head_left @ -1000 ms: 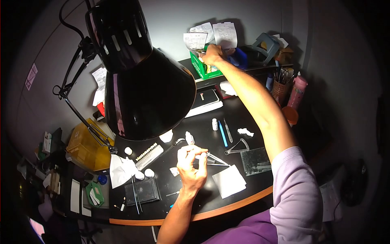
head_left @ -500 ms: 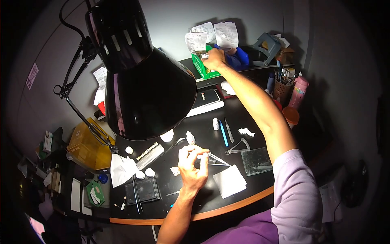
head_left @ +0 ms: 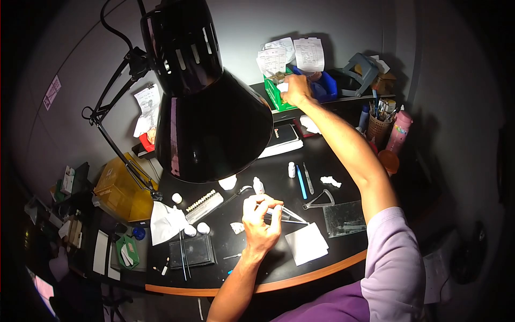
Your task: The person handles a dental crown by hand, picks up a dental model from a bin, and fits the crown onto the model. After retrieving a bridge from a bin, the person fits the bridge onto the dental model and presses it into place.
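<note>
My left hand is raised over the middle of the desk, thumb and fingers closed in a pinch; what they hold is too small to make out. Behind and beside it lie slim metal instruments, partly covered by the fingers. My right hand reaches far forward to the green bin on the back shelf. Its fingers are curled down inside the rim, at a small white piece, and the fingertips are hidden. Paper slips stand up behind the bin.
A black desk lamp looms close on the left. On the desk lie a tooth shade guide, a white paper pad, a glass slab, a metal caliper and a small white bottle. A blue bin adjoins the green one.
The whole view has shifted, so things appear slightly farther right and lower. My right hand stays at the green bin, and my left hand keeps its pinch above the desk.
</note>
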`<state>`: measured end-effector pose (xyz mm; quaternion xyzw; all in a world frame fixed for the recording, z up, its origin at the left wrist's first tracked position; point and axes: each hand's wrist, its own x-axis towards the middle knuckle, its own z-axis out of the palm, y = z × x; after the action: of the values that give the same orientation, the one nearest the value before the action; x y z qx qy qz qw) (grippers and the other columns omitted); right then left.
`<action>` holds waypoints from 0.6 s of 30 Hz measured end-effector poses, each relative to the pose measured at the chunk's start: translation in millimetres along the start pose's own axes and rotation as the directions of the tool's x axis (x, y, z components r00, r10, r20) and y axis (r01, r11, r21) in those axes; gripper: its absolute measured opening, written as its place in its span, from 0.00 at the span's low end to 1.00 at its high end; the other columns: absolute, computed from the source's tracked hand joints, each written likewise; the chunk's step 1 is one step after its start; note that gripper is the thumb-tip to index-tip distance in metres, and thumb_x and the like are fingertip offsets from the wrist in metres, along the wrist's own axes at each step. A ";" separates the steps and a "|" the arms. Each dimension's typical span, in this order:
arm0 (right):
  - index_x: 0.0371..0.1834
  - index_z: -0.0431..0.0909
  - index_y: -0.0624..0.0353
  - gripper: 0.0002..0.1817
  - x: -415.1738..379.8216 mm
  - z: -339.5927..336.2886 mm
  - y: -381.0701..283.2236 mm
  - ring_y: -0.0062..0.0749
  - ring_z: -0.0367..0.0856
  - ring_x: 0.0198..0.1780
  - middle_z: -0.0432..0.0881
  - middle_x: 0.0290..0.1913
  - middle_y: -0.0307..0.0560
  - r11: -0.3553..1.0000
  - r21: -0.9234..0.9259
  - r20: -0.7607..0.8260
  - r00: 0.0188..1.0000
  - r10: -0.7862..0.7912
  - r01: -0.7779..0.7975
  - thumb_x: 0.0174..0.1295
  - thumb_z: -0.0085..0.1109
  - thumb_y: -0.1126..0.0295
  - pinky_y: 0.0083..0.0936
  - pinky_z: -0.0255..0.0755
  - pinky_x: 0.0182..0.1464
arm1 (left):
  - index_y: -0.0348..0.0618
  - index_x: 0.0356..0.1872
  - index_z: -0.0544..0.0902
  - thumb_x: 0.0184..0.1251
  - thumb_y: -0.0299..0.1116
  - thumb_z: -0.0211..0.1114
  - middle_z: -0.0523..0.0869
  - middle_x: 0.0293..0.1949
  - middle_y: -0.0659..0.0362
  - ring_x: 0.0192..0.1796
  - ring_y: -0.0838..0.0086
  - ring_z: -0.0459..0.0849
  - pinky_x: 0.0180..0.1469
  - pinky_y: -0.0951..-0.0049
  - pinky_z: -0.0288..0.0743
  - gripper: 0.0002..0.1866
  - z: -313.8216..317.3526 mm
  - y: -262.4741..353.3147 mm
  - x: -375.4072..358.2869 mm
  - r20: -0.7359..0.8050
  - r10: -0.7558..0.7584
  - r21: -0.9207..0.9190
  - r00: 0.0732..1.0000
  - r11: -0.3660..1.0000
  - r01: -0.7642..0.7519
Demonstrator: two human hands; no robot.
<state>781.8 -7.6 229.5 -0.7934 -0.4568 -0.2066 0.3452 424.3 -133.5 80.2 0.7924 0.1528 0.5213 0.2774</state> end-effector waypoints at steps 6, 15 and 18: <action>0.46 0.89 0.57 0.19 -6.4 -13.5 -3.0 0.52 0.91 0.51 0.91 0.45 0.59 0.997 -0.050 0.063 0.996 -0.062 0.065 0.49 0.80 0.68 0.44 0.86 0.53 | 0.42 0.38 0.90 0.60 0.22 0.72 0.84 0.41 0.56 0.47 0.65 0.80 0.49 0.65 0.76 0.06 2.1 -3.3 -1.8 0.014 -0.018 -0.014 1.000 1.000 0.018; 0.52 0.90 0.55 0.13 -17.0 -22.1 -12.4 0.58 0.89 0.53 0.90 0.49 0.61 0.996 -0.089 0.133 0.991 0.005 0.007 0.66 0.70 0.66 0.51 0.83 0.55 | 0.42 0.37 0.90 0.60 0.22 0.72 0.83 0.40 0.56 0.47 0.65 0.80 0.49 0.65 0.76 0.06 2.3 -0.4 -1.8 0.017 0.010 0.018 1.000 1.000 -0.010; 0.50 0.88 0.59 0.13 -17.5 -11.5 -12.8 0.61 0.88 0.53 0.89 0.49 0.61 0.980 -0.189 0.164 0.986 -0.036 0.067 0.69 0.65 0.64 0.54 0.82 0.55 | 0.42 0.37 0.90 0.59 0.22 0.72 0.83 0.40 0.56 0.46 0.65 0.80 0.49 0.64 0.76 0.06 2.7 -0.6 -1.3 0.018 0.009 0.021 1.000 1.000 -0.009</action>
<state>761.9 -21.8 230.7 -0.8250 -0.4813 -0.1948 0.2232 426.2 -134.5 78.0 0.8006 0.1523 0.5138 0.2679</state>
